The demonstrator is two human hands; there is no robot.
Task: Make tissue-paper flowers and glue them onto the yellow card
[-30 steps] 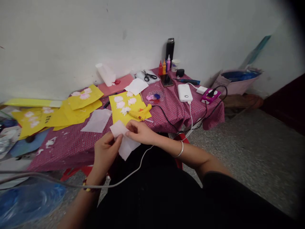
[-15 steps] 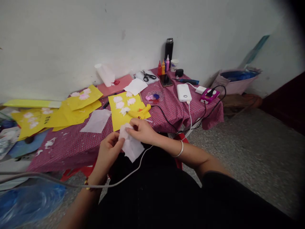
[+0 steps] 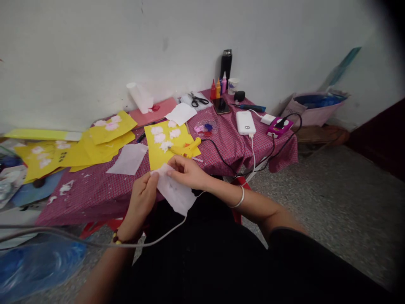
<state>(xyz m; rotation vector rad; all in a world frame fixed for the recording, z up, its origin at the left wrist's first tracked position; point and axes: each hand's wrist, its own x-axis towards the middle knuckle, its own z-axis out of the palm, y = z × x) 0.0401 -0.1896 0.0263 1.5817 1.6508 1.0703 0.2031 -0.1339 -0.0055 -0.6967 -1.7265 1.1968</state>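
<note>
At lower centre, fingers of the left hand [image 3: 143, 196] and right hand [image 3: 187, 173] pinch a white sheet [image 3: 177, 193] near its top, probably to control flimsy material; beyond, a yellow glue gun [image 3: 190, 148] lies partly on yellow paper [image 3: 154, 154], seemingly handy.

From our held sheet [image 3: 177, 197], we have at ten o'clock a loose sheet [image 3: 128, 159], at twelve a card [image 3: 154, 153] partly under a glue gun [image 3: 188, 150], and at one a phone [image 3: 220, 106].

Open tablecloth [image 3: 104, 190] leftward, glue gun [image 3: 190, 148] blocking ahead, cable [image 3: 148, 244] below tissue [image 3: 177, 195]
</note>
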